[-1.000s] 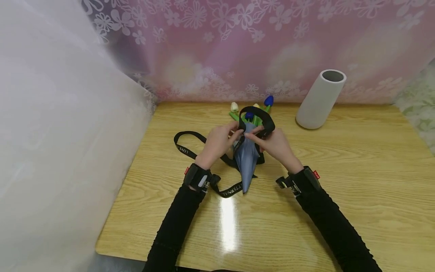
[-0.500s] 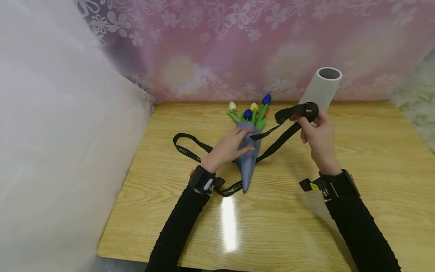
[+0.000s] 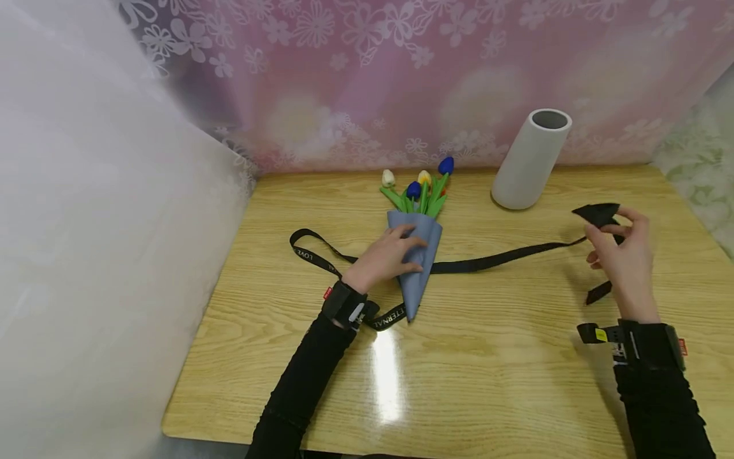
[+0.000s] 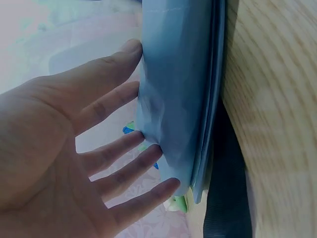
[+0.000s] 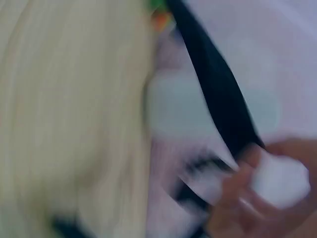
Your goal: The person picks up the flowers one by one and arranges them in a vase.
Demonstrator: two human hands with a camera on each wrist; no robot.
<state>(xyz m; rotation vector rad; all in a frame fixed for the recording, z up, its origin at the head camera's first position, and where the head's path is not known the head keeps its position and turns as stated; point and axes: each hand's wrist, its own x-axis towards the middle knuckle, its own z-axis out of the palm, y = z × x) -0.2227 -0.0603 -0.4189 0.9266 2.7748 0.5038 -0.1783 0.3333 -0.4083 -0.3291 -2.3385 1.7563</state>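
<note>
Right hand moved from wrapper toward desk's right edge, pinching ribbon. Ribbon was looped above wrapper, now stretched out from wrapper's right side. Left hand let go of ribbon, fingertips now on wrapper.

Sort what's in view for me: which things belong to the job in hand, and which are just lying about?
In the job:
black ribbon, pinched by the right hand
blue wrapper, touched by the left hand
tulips, in the wrapper

Apparently just about:
white vase, untouched by either hand
pink backdrop, behind the table
</note>
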